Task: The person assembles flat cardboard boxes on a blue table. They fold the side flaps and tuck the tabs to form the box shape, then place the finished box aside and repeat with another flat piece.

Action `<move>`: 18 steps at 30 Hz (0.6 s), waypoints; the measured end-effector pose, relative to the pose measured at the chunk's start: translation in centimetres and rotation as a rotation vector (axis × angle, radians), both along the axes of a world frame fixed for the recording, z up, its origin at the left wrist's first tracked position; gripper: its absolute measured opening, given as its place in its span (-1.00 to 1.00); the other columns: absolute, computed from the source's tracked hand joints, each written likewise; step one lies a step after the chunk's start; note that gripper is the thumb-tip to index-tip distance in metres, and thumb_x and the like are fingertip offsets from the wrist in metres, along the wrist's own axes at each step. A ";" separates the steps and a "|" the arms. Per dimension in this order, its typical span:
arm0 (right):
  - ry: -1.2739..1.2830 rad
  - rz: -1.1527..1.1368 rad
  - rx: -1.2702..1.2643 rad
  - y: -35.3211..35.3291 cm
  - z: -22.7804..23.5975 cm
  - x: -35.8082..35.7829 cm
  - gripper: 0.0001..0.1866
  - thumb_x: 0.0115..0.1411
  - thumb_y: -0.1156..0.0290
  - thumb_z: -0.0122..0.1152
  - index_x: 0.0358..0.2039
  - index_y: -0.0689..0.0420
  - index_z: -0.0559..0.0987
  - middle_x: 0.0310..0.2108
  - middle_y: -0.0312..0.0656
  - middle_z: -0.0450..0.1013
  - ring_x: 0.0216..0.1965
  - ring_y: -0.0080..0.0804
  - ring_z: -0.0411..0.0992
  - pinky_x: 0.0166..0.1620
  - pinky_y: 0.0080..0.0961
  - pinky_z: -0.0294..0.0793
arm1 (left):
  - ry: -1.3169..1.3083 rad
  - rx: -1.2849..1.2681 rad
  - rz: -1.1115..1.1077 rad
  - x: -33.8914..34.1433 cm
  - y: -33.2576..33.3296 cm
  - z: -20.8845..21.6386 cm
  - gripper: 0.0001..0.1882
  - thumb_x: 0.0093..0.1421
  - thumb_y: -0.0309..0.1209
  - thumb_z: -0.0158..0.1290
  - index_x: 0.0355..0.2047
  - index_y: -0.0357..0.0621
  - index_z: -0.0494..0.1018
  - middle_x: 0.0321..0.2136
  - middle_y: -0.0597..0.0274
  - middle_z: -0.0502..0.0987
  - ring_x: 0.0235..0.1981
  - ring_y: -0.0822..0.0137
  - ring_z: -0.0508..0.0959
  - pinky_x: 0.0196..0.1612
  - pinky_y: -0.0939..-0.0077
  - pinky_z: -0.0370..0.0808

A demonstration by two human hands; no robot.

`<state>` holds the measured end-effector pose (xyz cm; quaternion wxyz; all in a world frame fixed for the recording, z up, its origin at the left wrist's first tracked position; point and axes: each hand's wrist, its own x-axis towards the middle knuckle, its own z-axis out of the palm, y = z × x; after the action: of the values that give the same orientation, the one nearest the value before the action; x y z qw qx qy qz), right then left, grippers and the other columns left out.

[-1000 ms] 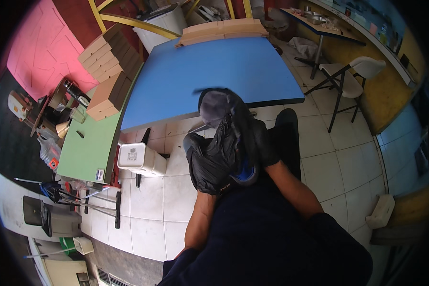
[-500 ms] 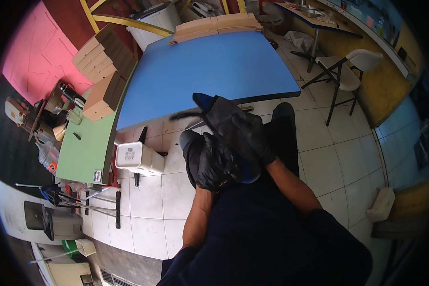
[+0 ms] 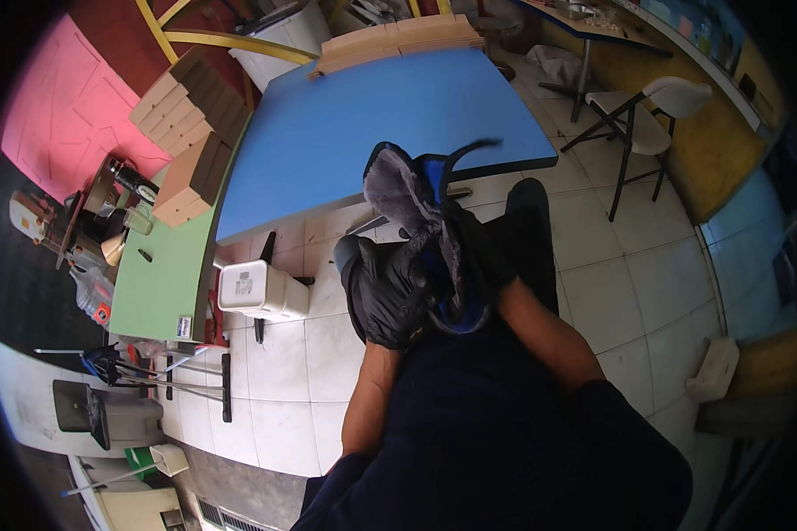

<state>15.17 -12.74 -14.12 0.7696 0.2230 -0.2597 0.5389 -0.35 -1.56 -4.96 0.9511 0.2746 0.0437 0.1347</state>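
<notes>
Over my lap I hold a soft fabric piece (image 3: 397, 181) in black and blue, with a grey plush lining and a thin dark strap sticking out at its top right. What kind of thing it is, I cannot make out. Black gloves cover both hands. My left hand (image 3: 391, 296) is curled at the piece's lower left side, its fingertips against the dark folds. On the other side my right hand (image 3: 483, 248) grips it, the fingers partly hidden behind the fabric. The upper flap stands up in front of the blue table's near edge, lining showing.
Ahead stands a blue table (image 3: 372, 124) with flat cardboard pieces (image 3: 398, 44) along its far edge. To the left, a green table (image 3: 164, 279) bears stacked cardboard boxes (image 3: 190, 181). A white lidded bucket (image 3: 261, 290) is on the tiled floor. A folding chair (image 3: 646, 124) stands right.
The fabric piece has been turned and opened out, so its grey lining now shows. Its strap has swung from the left to the upper right. Both hands stay on it.
</notes>
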 end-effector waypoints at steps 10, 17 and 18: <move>-1.176 -1.005 -1.009 -1.5 6.2 -2.1 -0.50 0.54 0.38 -0.12 0.42 0.19 0.23 0.22 -0.07 0.42 0.15 -0.33 0.48 0.16 -0.44 0.58 | -0.004 0.154 0.129 0.0 1.3 1.2 -0.53 0.29 -0.38 0.09 0.18 -0.27 0.47 0.14 -0.02 0.54 0.11 -0.01 0.54 0.14 0.11 0.43; -1.093 -0.945 -0.926 -2.3 10.2 -2.0 -0.64 0.38 0.48 0.17 0.15 0.32 0.50 -0.02 -0.17 0.56 -0.06 -0.49 0.53 0.02 -0.51 0.53 | 0.010 0.382 0.076 -0.7 0.1 2.1 -0.55 0.28 -0.41 0.10 0.16 -0.29 0.50 0.14 -0.02 0.54 0.13 -0.02 0.54 0.12 0.10 0.44; -0.947 -0.768 -1.062 -2.3 10.2 -1.9 -0.55 0.37 0.46 0.19 0.23 0.31 0.43 0.08 -0.14 0.51 0.03 -0.41 0.51 0.13 -0.41 0.50 | 0.004 0.481 0.082 -0.6 -0.5 2.3 -0.55 0.28 -0.42 0.10 0.16 -0.29 0.50 0.14 -0.02 0.54 0.14 -0.02 0.54 0.12 0.10 0.44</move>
<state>13.24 -15.03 -3.94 0.7124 -0.5293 -0.3259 0.3257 -0.95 -2.02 -2.63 0.8518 0.4916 0.0236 0.1794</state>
